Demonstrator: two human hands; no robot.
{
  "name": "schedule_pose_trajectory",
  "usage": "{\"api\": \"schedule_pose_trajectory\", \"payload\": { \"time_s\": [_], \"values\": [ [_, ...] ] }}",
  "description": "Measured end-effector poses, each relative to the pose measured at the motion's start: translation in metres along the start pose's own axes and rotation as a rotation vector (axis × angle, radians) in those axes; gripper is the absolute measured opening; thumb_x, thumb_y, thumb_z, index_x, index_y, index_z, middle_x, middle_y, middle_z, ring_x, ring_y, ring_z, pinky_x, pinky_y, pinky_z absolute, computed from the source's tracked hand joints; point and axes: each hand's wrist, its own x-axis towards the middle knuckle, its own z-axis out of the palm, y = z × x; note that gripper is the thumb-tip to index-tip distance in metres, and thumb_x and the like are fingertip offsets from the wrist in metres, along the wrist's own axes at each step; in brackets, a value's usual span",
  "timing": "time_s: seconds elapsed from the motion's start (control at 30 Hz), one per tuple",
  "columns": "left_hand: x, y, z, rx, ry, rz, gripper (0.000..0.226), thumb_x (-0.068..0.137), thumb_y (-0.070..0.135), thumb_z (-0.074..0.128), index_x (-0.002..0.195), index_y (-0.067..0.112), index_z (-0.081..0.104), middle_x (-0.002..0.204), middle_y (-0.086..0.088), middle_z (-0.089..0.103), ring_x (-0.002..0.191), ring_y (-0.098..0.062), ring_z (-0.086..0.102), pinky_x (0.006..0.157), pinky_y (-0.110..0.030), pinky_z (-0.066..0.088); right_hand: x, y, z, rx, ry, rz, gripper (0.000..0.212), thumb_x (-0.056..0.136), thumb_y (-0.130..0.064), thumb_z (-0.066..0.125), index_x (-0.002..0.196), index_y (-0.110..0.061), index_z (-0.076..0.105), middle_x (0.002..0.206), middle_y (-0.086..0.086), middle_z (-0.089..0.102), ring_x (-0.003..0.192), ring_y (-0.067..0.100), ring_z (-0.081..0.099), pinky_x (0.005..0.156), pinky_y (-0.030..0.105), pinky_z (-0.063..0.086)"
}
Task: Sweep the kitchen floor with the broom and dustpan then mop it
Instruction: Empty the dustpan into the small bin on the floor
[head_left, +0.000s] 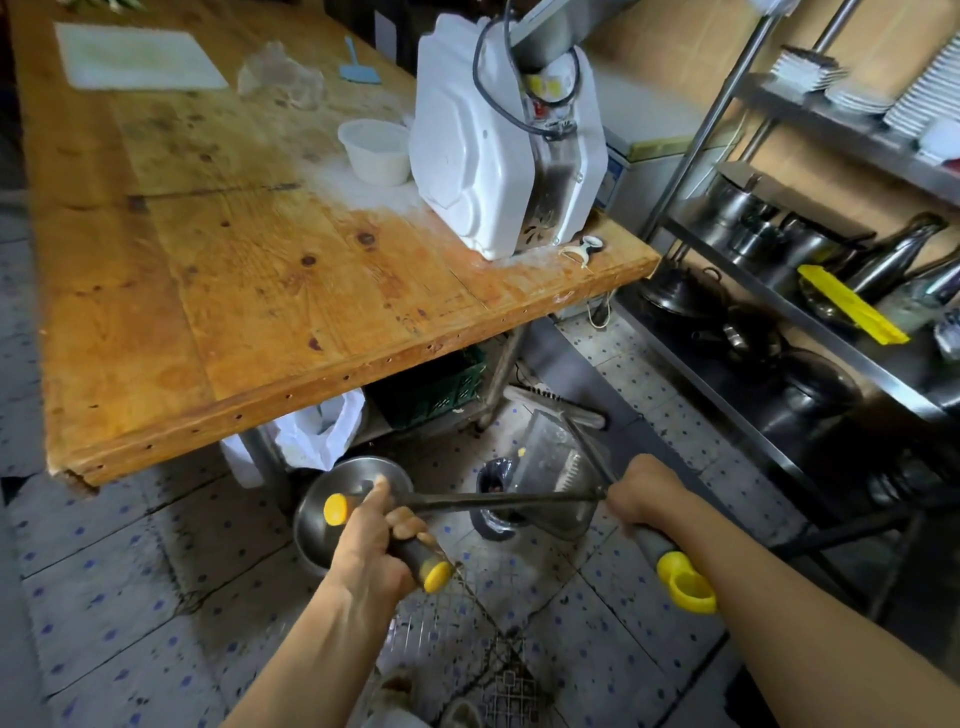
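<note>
From the head camera: the left hand is clamped on a grey, yellow-capped handle, and the right hand is wrapped round the dustpan handle. The dustpan rests down on the tiled floor just past the wooden table. Broom head? Can't make it out. My read: sweeping barely underway, mopping all still ahead.

It was a working kitchen: floured wooden worktable at ten o'clock, steel shelving with pots and plates at two.
</note>
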Motion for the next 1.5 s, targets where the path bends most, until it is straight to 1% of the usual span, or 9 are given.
{"api": "schedule_pose_trajectory", "payload": {
  "time_s": [0.17, 0.33, 0.47, 0.57, 0.77, 0.9, 1.1, 1.3, 1.5],
  "values": [
    [-0.001, 0.002, -0.002, -0.029, -0.010, -0.026, 0.044, 0.099, 0.036, 0.042, 0.059, 0.020, 0.030, 0.029, 0.008, 0.025, 0.021, -0.006, 0.026, 0.038, -0.014, 0.030, -0.002, 0.001, 0.001, -0.006, 0.018, -0.005, 0.036, 0.093, -0.020, 0.054, 0.064, -0.011, 0.034, 0.066, 0.003, 0.040, 0.065, 0.020, 0.047, 0.059, 0.028, 0.038],
    [-0.007, 0.003, 0.002, -0.009, 0.004, -0.026, 0.044, 0.099, 0.036, 0.042, 0.060, 0.020, 0.031, 0.028, 0.006, 0.025, 0.021, -0.006, 0.027, 0.037, -0.013, 0.029, -0.003, 0.001, 0.004, 0.021, 0.018, 0.023, 0.034, 0.092, -0.018, 0.055, 0.065, -0.010, 0.036, 0.068, 0.005, 0.043, 0.059, 0.017, 0.043, 0.055, 0.028, 0.038],
    [-0.013, -0.002, 0.009, 0.071, -0.005, 0.000, 0.041, 0.099, 0.036, 0.042, 0.063, 0.020, 0.034, 0.029, 0.008, 0.025, 0.021, -0.006, 0.027, 0.037, -0.018, 0.029, -0.002, 0.002, 0.004, 0.072, -0.002, 0.030, 0.026, 0.088, -0.017, 0.060, 0.070, -0.007, 0.045, 0.095, 0.014, 0.065, 0.087, 0.028, 0.063, 0.065, 0.028, 0.044],
    [-0.012, -0.004, 0.010, 0.080, -0.008, -0.011, 0.039, 0.098, 0.036, 0.046, 0.064, 0.020, 0.035, 0.030, 0.008, 0.027, 0.022, -0.006, 0.028, 0.034, -0.012, 0.030, -0.002, 0.004, 0.007, 0.103, -0.022, 0.039, 0.025, 0.091, -0.019, 0.058, 0.075, -0.003, 0.048, 0.107, 0.017, 0.066, 0.099, 0.032, 0.064, 0.068, 0.029, 0.045],
    [-0.015, -0.013, 0.022, 0.237, -0.082, 0.018, 0.036, 0.098, 0.036, 0.046, 0.066, 0.021, 0.036, 0.030, 0.004, 0.025, 0.023, -0.005, 0.026, 0.034, -0.011, 0.028, 0.000, 0.017, 0.006, 0.106, -0.035, 0.049, 0.032, 0.087, -0.016, 0.059, 0.060, -0.006, 0.046, 0.073, 0.007, 0.056, 0.072, 0.023, 0.055, 0.069, 0.031, 0.045],
    [-0.017, -0.019, 0.035, 0.335, -0.129, 0.038, 0.030, 0.097, 0.035, 0.048, 0.071, 0.021, 0.039, 0.031, 0.005, 0.025, 0.023, -0.005, 0.026, 0.033, -0.012, 0.029, 0.003, 0.026, 0.002, 0.211, -0.059, 0.062, 0.024, 0.085, -0.014, 0.063, 0.069, 0.000, 0.052, 0.079, 0.015, 0.064, 0.080, 0.030, 0.062, 0.082, 0.037, 0.055],
    [-0.019, -0.028, 0.066, 0.460, -0.178, 0.028, 0.028, 0.095, 0.031, 0.053, 0.076, 0.020, 0.037, 0.034, 0.005, 0.029, 0.023, -0.006, 0.027, 0.033, -0.010, 0.030, 0.011, 0.046, -0.005, 0.382, -0.089, 0.126, 0.034, 0.076, -0.001, 0.069, 0.103, 0.015, 0.055, 0.071, 0.020, 0.062, 0.061, 0.029, 0.060, 0.057, 0.032, 0.051],
    [-0.016, -0.038, 0.092, 0.661, -0.273, 0.034, 0.028, 0.096, 0.026, 0.053, 0.073, 0.015, 0.041, 0.034, 0.003, 0.032, 0.023, -0.007, 0.027, 0.032, -0.010, 0.028, 0.011, 0.060, -0.013, 0.507, -0.083, 0.181, 0.013, 0.080, -0.001, 0.065, 0.085, 0.011, 0.062, 0.058, 0.018, 0.062, 0.055, 0.029, 0.059, 0.066, 0.039, 0.056],
    [-0.010, -0.048, 0.117, 0.930, -0.352, 0.069, 0.029, 0.096, 0.025, 0.054, 0.072, 0.015, 0.041, 0.036, 0.003, 0.032, 0.025, -0.007, 0.027, 0.034, -0.012, 0.027, 0.005, 0.066, -0.024, 0.744, -0.125, 0.246, 0.021, 0.095, -0.002, 0.050, 0.075, 0.005, 0.049, 0.033, 0.011, 0.052, 0.033, 0.019, 0.051, 0.037, 0.023, 0.042]
  ]
}}
